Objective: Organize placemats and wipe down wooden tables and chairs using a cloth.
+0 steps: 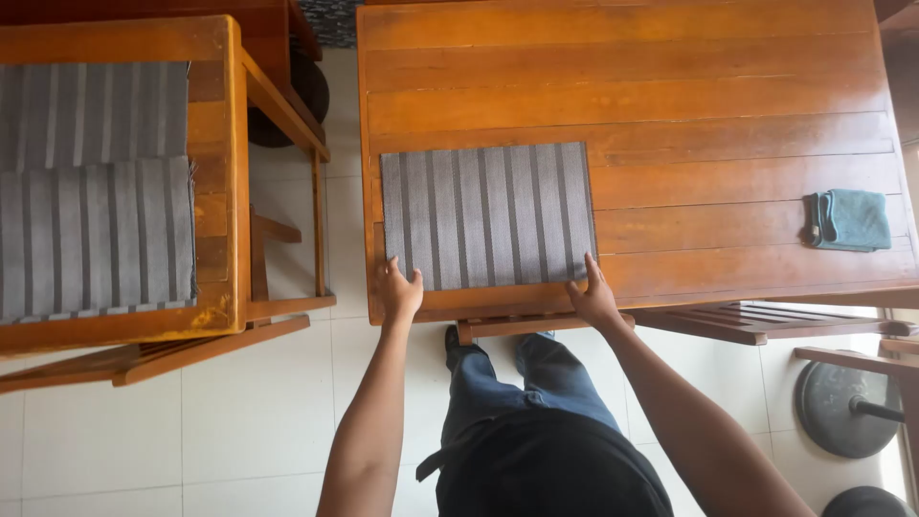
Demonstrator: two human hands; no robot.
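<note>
A grey striped placemat (488, 215) lies flat near the front left edge of a wooden slat table (670, 105). My left hand (399, 290) rests on the mat's near left corner. My right hand (593, 297) presses on its near right corner at the table's edge. Fingers of both hands lie flat on the cloth, and neither hand has the mat lifted.
A folded teal cloth (850, 220) sits at the table's right side. To the left stands another wooden table (215, 172) with two grey striped mats (94, 235). A wooden chair (756, 321) is tucked under the near edge. Round dark bases (842, 407) stand on the tiled floor at right.
</note>
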